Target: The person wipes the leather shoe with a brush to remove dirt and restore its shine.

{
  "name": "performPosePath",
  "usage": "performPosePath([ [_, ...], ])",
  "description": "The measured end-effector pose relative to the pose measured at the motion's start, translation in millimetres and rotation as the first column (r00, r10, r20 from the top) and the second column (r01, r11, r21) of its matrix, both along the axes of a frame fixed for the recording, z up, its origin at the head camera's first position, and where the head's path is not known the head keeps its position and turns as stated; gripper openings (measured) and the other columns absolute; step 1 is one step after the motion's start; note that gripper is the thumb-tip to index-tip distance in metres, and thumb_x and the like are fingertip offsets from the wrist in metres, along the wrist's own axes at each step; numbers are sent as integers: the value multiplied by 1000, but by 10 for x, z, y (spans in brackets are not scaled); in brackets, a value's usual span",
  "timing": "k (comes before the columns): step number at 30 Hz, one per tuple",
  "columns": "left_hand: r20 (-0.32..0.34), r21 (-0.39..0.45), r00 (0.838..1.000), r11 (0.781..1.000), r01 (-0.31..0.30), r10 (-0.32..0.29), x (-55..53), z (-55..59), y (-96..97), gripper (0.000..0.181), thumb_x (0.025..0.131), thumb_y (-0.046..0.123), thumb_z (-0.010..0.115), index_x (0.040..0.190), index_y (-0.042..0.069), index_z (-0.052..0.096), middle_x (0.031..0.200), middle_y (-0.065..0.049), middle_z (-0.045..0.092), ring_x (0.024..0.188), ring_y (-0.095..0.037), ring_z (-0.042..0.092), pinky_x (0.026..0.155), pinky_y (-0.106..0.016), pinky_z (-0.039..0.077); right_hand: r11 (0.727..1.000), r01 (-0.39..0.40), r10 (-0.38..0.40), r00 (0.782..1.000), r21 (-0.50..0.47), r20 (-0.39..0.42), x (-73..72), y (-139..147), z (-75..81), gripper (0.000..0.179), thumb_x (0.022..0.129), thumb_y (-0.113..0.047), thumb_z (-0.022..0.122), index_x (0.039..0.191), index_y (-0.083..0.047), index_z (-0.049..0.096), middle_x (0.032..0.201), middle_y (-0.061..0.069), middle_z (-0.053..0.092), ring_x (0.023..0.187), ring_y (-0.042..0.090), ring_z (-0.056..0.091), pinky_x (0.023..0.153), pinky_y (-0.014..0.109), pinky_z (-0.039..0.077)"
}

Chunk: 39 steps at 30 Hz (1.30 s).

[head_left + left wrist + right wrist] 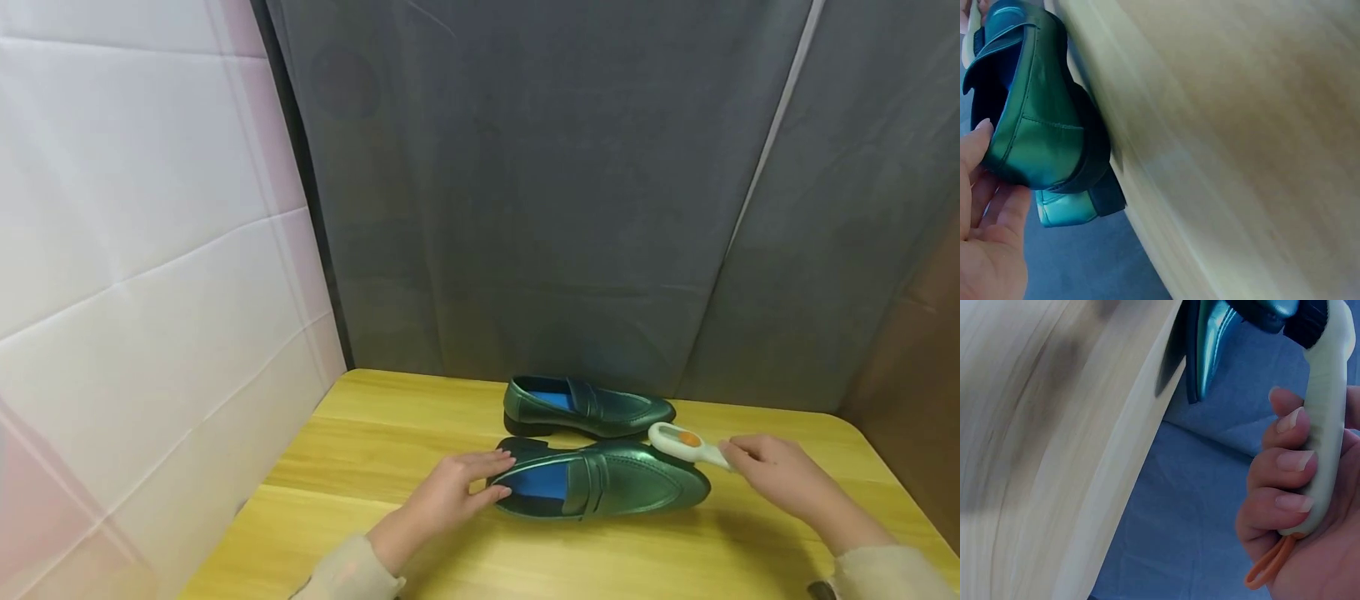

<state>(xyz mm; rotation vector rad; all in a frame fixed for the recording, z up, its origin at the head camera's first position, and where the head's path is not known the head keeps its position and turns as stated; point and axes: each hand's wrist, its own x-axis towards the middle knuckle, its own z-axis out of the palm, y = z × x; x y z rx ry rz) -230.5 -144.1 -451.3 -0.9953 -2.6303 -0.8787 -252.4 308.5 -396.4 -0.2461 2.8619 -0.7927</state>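
Observation:
A green metallic loafer (637, 485) with a blue insole lies tilted on its side at the front. My left hand (456, 490) grips it at the heel, thumb at the opening and fingers behind, as the left wrist view also shows. In my right hand (780, 477) is a pale shoe brush (708, 452) with an orange spot on its head. Its dark bristles (1307, 325) meet the loafer near the toe. Fingers curl round the handle (1327, 431) in the right wrist view, and an orange loop (1270, 562) hangs from its end.
The matching loafer (626, 410) stands upright just behind, close to the held one. Both are over a yellow wood-grain table (405, 417). A dark grey curtain (525, 208) hangs behind its back edge, and a white panel (150, 208) borders the left side.

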Motion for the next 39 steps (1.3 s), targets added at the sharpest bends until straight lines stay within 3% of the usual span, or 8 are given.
performPosePath([
  [8, 76, -21, 997, 1000, 3, -2, -32, 69, -21, 42, 93, 23, 74, 133, 11, 68, 136, -5, 66, 128, -24, 62, 106, -42, 51, 998, -34, 38, 995, 46, -94, -69, -332, 51, 50, 107, -50, 40, 78, -14, 57, 65, 0, 41, 59, 16, 37, 56, 31, 30],
  [11, 110, -39, 994, 999, 12, -7, -29, 78, -33, 42, 93, 24, 74, 133, 13, 68, 137, -3, 65, 128, -23, 62, 106, -42, 51, 995, -43, 51, 995, 93, -90, -97, -493, 83, 46, 107, -49, 41, 84, -15, 64, 68, 0, 44, 67, 17, 44, 61, 33, 33],
  [16, 142, -47, 990, 999, 26, -19, -36, 86, -30, 43, 93, 26, 74, 133, 15, 67, 138, -2, 64, 129, -22, 62, 106, -41, 52, 982, -82, 102, 989, 173, -112, -116, -797, 170, 38, 107, -41, 44, 86, -20, 67, 67, 0, 47, 67, 16, 47, 63, 34, 35],
  [20, 143, -33, 989, 999, 29, -24, -47, 80, -27, 42, 93, 26, 74, 133, 14, 68, 137, -2, 65, 128, -22, 62, 106, -41, 51, 971, -126, 159, 976, 203, -152, -137, -1059, 239, 36, 106, -36, 45, 84, -21, 68, 65, -1, 47, 60, 15, 44, 60, 32, 35],
  [24, 138, -29, 990, 999, 25, -21, -47, 77, -35, 43, 93, 28, 73, 133, 14, 68, 136, -2, 66, 128, -22, 63, 106, -41, 51, 968, -163, 195, 967, 193, -161, -148, -1303, 268, 41, 106, -34, 45, 72, -20, 62, 61, -2, 47, 53, 15, 42, 52, 30, 33],
  [30, 147, -33, 989, 999, 21, -16, -39, 70, -27, 43, 94, 32, 72, 133, 16, 68, 136, -1, 66, 127, -21, 63, 106, -41, 52, 968, -180, 208, 966, 175, -155, -134, -1556, 256, 44, 106, -32, 47, 64, -20, 53, 59, -3, 43, 50, 14, 38, 50, 29, 31],
  [39, 147, -34, 989, 999, 18, -13, -68, 78, -39, 42, 94, 32, 72, 132, 15, 69, 135, -3, 67, 126, -21, 64, 104, -41, 53, 963, -194, 227, 957, 186, -179, -115, -1840, 250, 43, 105, -32, 49, 64, -21, 54, 57, -3, 44, 49, 15, 40, 50, 29, 33],
])
